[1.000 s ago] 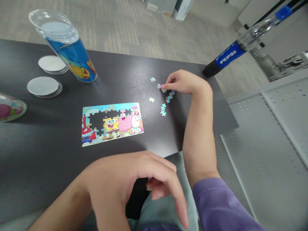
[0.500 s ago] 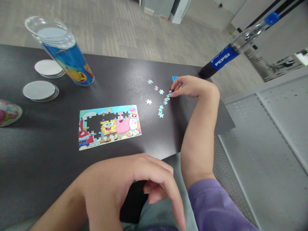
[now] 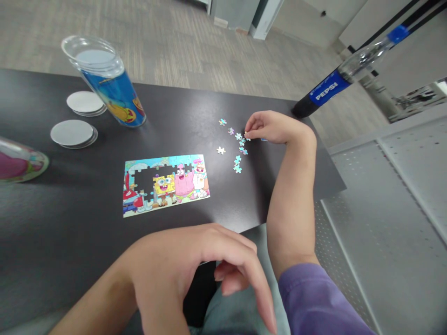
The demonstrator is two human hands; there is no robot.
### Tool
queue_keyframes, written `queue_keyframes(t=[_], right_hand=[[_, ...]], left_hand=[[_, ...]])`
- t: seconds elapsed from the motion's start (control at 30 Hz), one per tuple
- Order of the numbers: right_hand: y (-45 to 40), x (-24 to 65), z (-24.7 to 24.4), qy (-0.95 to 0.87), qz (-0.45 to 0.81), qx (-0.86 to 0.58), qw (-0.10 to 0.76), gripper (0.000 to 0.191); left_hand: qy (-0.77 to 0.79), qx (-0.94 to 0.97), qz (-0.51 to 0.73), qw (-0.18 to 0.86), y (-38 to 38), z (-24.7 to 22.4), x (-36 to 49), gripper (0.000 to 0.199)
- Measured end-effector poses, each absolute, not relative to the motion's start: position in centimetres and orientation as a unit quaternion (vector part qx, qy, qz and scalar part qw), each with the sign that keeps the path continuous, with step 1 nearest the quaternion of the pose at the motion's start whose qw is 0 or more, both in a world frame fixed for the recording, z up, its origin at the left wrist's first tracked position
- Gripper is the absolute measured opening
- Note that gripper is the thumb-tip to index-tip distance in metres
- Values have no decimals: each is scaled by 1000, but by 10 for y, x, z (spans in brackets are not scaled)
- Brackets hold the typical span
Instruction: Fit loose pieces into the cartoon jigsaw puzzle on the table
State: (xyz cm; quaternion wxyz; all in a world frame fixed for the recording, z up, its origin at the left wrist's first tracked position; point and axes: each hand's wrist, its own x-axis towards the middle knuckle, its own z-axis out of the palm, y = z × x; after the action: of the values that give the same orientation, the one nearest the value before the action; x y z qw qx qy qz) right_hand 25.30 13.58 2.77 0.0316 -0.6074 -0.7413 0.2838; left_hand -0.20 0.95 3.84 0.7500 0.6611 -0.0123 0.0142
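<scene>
The head camera looks down at a dark table [image 3: 70,223]. The right hand [image 3: 270,126] reaches out to the far side of the table, where a small bunch of loose puzzle pieces [image 3: 239,151] lies. Its fingertips [image 3: 248,134] are pinched together on one little piece at the edge of the bunch, and the other fingers are curled in. A few more pieces lie just beside the bunch, a bit apart from each other. The right arm has a purple sleeve [image 3: 314,302] near the bottom of the picture. The left hand [image 3: 195,265] is close to the camera, at the near edge of the table. It holds nothing, and its fingers hang loose and bent downward. Between the two hands, in the middle of the table, lies a puzzle [image 3: 165,184] with bright cartoon pictures. It is partly done and has a dark hole in its upper left part. Far to the left stands a tall clear tube [image 3: 111,86] with a blue picture on it. Near it lie two stacks of round white lids [image 3: 71,132]. At the left edge there is part of a pink tube [image 3: 17,163]. At the far right corner of the table stands a soda bottle [image 3: 335,83] with a blue label.
</scene>
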Motion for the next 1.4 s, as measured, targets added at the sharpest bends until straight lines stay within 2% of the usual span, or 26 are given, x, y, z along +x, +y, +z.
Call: queue_keyframes(t=[0.5,0.83,1.0,1.2,1.4], right_hand=[[144,237,21,-756,274,-575,151,20],[150,226,13,-752,215,-605,148,33],[153,210,6,-790,179,-565,159,30],[154,209,5,-806,230,-521,163,22],[154,207,2,-803,286,-489,183,20]], left_hand=[[-14,657,16,753,7,35,-2,46],[-33,663,53,746,8,36,-4,66],[-34,670,54,739,8,36,-5,57],[22,663,-16,748,13,48,1,37],[42,653,-50,755,16,55,2,34]])
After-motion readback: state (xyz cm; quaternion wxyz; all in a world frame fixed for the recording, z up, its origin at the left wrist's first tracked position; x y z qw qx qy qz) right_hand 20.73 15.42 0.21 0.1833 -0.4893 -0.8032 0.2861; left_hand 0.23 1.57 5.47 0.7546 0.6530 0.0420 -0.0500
